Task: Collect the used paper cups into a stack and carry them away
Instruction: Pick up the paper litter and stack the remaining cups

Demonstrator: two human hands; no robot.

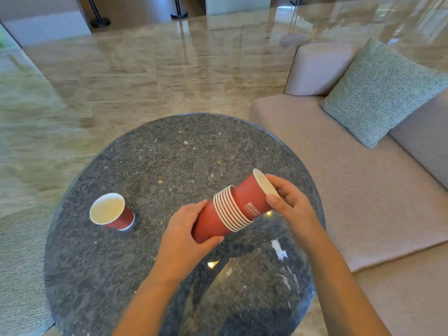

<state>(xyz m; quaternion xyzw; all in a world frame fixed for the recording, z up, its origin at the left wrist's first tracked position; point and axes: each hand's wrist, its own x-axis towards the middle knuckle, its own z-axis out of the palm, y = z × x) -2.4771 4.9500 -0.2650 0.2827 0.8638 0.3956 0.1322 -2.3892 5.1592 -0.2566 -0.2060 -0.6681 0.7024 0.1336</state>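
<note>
Stack (225, 214) of red paper cups is held over the near-right part of the round dark speckled desk (169, 154). It's tipped almost on its side, mouths pointing up and to the right. The white rolled rims are bunched tight together mid-stack.

Left hand (184, 229) is wrapped round the closed bottom end of the stack, thumb on the near side, fingers over the top.

Right hand (288, 204) pinches the rim of the top cup (252, 197), thumb on the near edge and fingers on the far edge. That cup is only part-way into the stack, with most of its body sticking out. It is red with small white printed lettering and white inside.

A single cup (111, 212) stands upright on the left of the desk, well apart from the stack. Same red outside, with a pale inside and a white band at the base. Can't tell if anything is in it.

A beige sofa (351, 178) with a grey-green cushion (378, 93) is just beside the desk on the right. There's glossy marble floor (145, 69) beyond.
</note>
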